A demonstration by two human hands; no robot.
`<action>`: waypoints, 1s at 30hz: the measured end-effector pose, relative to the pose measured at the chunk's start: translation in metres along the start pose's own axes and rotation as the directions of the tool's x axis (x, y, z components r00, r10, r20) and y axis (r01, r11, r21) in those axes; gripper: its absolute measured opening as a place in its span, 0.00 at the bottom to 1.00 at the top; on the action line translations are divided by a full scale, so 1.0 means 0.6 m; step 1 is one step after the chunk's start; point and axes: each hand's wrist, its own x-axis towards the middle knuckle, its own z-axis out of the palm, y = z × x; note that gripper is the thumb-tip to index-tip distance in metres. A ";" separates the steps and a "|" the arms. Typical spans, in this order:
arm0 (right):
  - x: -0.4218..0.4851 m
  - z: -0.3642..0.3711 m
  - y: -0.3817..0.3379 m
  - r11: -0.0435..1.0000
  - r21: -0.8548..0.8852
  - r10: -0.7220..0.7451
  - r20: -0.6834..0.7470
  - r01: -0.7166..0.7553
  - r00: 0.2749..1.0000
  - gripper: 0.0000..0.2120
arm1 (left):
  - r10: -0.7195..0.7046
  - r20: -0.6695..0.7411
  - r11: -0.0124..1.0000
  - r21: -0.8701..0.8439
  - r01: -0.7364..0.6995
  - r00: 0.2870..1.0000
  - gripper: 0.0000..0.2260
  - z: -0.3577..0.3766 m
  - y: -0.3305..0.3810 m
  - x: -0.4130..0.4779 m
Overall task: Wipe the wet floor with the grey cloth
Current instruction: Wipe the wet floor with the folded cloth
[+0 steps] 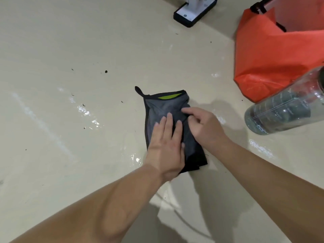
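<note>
A folded grey cloth point(164, 106) with black edging, a black loop and a green tag lies on the beige floor point(70, 50) in the middle of the head view. My left hand point(166, 146) presses flat on it with straight fingers. My right hand point(203, 125) rests on the cloth's right side, fingers curled and pinching a fold. Shiny wet streaks and droplets point(87, 113) lie on the floor left of the cloth and below it.
A clear plastic bottle point(284, 106) lies on its side at the right. Behind it sits an orange dry bag point(271, 57). A white and black stand base point(192, 11) is at the top. Dark specks dot the floor.
</note>
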 end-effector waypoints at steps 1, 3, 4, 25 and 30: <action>-0.004 -0.005 -0.001 0.998 -0.045 0.031 -0.104 -0.036 0.994 0.17 | -0.038 0.078 0.998 0.055 0.034 0.996 0.31 0.011 0.013 -0.003; -0.004 -0.002 -0.001 0.979 -0.198 0.016 -0.165 -0.049 0.986 0.15 | -0.098 0.161 0.981 0.181 0.069 0.982 0.33 0.023 0.031 -0.009; -0.003 0.004 -0.001 0.971 -0.235 0.003 -0.143 -0.036 0.990 0.14 | -0.110 0.170 0.973 0.222 0.071 0.979 0.33 0.024 0.034 -0.014; -0.012 0.266 -0.152 0.741 -0.430 -0.387 0.354 0.516 0.851 0.12 | -0.840 0.071 0.541 0.026 0.841 0.538 0.36 0.004 -0.257 -0.285; -0.008 0.238 -0.139 0.753 -0.454 -0.351 0.334 0.476 0.875 0.10 | -0.654 0.054 0.757 0.047 0.652 0.755 0.36 0.000 -0.230 -0.214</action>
